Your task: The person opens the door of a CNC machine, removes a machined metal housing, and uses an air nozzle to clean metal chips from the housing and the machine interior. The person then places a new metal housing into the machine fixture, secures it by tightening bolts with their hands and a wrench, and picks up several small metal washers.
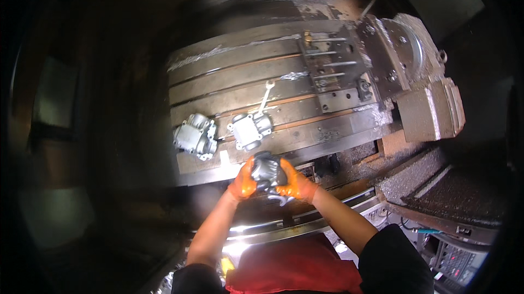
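Between my two orange-gloved hands is a dark grey metal casting, raised at the near edge of the slotted machine table. My left hand is closed on its left side, and my right hand grips its right side. A pale curved hook-like piece shows just below my right hand; I cannot tell whether it belongs to the casting. Two similar silvery castings lie beyond my hands: one casting just ahead, another casting farther left. An open-ended wrench lies against the nearer one.
A fixture plate with several rods is mounted at the table's right. Beyond it stands a bulky rotary unit. Metal chips lie on the table. A small white piece rests near its front edge. A control panel is at lower right.
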Demonstrator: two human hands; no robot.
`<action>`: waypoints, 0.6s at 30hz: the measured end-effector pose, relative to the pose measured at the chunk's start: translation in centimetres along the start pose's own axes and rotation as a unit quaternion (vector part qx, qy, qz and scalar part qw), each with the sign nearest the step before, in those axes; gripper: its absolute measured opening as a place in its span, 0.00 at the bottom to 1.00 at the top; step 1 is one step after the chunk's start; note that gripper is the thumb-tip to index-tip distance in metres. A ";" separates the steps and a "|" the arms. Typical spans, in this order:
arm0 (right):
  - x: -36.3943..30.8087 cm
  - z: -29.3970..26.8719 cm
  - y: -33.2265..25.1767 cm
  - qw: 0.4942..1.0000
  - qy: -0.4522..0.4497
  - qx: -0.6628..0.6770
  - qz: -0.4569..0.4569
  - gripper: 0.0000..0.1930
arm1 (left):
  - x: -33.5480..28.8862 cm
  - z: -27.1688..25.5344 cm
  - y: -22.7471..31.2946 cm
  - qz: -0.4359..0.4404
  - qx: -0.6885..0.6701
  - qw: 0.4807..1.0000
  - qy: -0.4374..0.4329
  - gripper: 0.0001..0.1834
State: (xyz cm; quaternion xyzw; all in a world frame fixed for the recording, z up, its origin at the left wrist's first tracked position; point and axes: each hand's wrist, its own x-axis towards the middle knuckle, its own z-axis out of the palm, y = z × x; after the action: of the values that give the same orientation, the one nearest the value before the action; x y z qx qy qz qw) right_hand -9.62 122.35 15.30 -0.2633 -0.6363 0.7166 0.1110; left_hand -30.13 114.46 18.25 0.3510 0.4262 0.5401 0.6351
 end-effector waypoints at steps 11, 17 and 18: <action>12.3 -2.5 -6.5 0.818 0.266 -0.440 0.258 0.54 | -3.0 -7.1 4.5 0.029 0.537 0.802 0.261 0.45; 10.4 0.0 -4.9 0.813 0.323 -0.424 0.234 0.54 | 3.4 -5.4 3.6 -0.136 0.695 0.695 0.124 0.56; 10.2 0.8 -4.9 0.814 0.316 -0.412 0.261 0.54 | 5.5 -5.5 3.6 -0.162 0.702 0.682 0.124 0.56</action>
State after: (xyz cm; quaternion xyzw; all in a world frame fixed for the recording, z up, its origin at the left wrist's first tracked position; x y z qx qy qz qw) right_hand -19.38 127.52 17.65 -0.6527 -0.7090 0.2670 -0.0042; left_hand -36.31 120.45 18.44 0.5495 0.8056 0.0101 0.2214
